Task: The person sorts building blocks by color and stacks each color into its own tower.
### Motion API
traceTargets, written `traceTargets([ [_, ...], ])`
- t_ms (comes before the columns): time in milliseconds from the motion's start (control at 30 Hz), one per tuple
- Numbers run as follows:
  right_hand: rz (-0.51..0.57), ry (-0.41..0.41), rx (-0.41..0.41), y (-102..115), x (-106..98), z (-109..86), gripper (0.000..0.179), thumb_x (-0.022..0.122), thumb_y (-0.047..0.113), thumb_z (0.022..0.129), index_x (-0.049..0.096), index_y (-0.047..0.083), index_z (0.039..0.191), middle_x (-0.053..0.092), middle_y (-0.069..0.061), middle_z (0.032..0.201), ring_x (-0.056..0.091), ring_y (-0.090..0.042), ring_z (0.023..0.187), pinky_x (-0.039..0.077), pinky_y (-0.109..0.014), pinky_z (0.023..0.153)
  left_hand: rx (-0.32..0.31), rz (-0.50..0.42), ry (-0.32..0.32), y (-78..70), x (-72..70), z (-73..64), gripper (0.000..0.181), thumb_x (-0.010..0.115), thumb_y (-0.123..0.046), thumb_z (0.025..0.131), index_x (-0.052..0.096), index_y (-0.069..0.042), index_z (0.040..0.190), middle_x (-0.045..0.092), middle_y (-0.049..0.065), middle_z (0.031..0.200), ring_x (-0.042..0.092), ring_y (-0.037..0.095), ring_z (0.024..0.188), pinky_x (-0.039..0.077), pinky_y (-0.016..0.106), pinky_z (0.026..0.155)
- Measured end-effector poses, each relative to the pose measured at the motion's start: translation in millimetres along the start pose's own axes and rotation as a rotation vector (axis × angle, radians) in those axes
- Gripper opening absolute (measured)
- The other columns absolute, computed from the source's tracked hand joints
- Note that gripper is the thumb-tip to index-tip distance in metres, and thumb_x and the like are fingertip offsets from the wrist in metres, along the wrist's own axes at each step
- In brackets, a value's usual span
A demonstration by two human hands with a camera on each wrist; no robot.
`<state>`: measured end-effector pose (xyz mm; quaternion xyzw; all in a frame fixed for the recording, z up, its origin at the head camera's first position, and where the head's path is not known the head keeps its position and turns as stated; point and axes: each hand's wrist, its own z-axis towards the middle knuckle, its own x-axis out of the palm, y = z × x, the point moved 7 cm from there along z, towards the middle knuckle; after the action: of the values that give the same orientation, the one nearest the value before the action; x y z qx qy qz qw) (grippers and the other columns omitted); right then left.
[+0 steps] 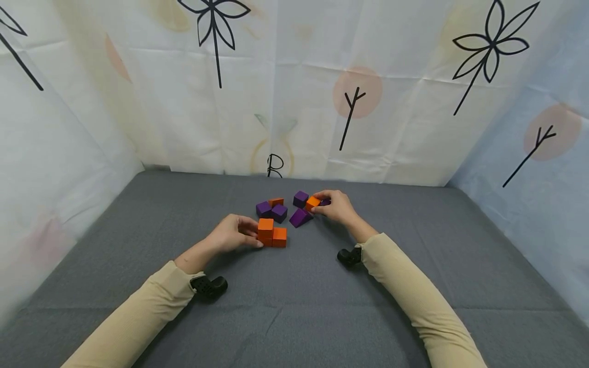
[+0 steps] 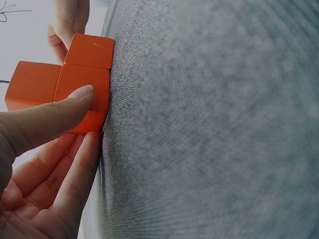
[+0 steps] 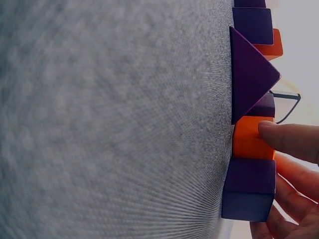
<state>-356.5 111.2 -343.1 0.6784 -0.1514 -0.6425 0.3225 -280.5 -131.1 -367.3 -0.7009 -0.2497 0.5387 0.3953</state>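
With left grip [image 1: 236, 232], clamped thumb [image 2: 52, 119] and fingers [image 2: 82, 167] on the lower orange block [image 2: 75, 82], probably to steady the top orange block [image 1: 265, 228] directly above; saw a third orange block [image 1: 279, 237] touching alongside, purple blocks [image 1: 278, 212] just behind on the bench [image 1: 276, 296]; with right grip [image 1: 335, 204], pinched an orange cube [image 1: 313, 203] front and back, apparently because of purple pieces [image 1: 300, 199] close at its sides

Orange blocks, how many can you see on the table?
5: a stack of two, its lower block pinched by the left hand; one block beside it; one pinched by the right hand; one behind the two leftmost purple blocks. More may be hidden.
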Motion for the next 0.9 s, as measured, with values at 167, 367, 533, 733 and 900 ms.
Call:
traceTargets([
  [167, 0.027, -0.018, 0.011, -1.1, -0.9, 0.3, 0.042, 0.069, 0.018, 0.088, 0.061, 0.007, 0.128, 0.06, -0.016, 0.128, 0.055, -0.032, 0.115, 0.047, -0.042, 0.09, 0.011, 0.003, 0.0, -0.2, -0.3, -0.7, 0.036, 0.079, -0.009, 0.077, 0.068, 0.0, 0.11, 0.07, 0.011, 0.102, 0.064, 0.015, 0.089, 0.052, 0.031, 0.077],
  [367, 0.057, -0.056, 0.013, -0.6, -3.8, -0.4, 0.042, 0.069, 0.02, 0.089, 0.061, 0.008, 0.128, 0.06, -0.014, 0.13, 0.053, -0.031, 0.12, 0.047, -0.044, 0.094, 0.013, 0.005, -0.001, -0.2, -0.6, -0.8, 0.036, 0.079, -0.009, 0.077, 0.068, 0.0, 0.11, 0.07, 0.011, 0.101, 0.064, 0.015, 0.089, 0.052, 0.031, 0.076],
  [533, 0.077, -0.084, 0.007, -1.1, -6.1, -2.6, 0.041, 0.069, 0.021, 0.089, 0.061, 0.01, 0.128, 0.06, -0.013, 0.129, 0.05, -0.032, 0.123, 0.045, -0.046, 0.097, -0.001, 0.007, -0.005, 0.7, -0.9, -0.5, 0.037, 0.08, -0.01, 0.077, 0.068, 0.0, 0.111, 0.07, 0.01, 0.102, 0.064, 0.016, 0.09, 0.052, 0.031, 0.077],
  [733, 0.117, -0.11, -0.032, 1.2, -9.6, -7.2, 0.042, 0.07, 0.02, 0.088, 0.062, 0.01, 0.128, 0.06, -0.014, 0.129, 0.053, -0.034, 0.121, 0.044, -0.046, 0.1, 0.006, 0.008, -0.004, 0.0, -0.5, -0.9, 0.037, 0.079, -0.009, 0.077, 0.068, 0.0, 0.111, 0.07, 0.011, 0.103, 0.064, 0.016, 0.09, 0.052, 0.031, 0.077],
  [900, 0.129, -0.119, -0.096, 7.1, -11.6, -12.8, 0.042, 0.071, 0.021, 0.087, 0.062, 0.01, 0.127, 0.061, -0.014, 0.127, 0.058, -0.035, 0.114, 0.047, -0.045, 0.095, 0.003, 0.006, -0.005, -0.9, -0.9, -1.2, 0.037, 0.079, -0.008, 0.077, 0.067, 0.0, 0.111, 0.07, 0.011, 0.104, 0.064, 0.016, 0.091, 0.052, 0.032, 0.078],
])
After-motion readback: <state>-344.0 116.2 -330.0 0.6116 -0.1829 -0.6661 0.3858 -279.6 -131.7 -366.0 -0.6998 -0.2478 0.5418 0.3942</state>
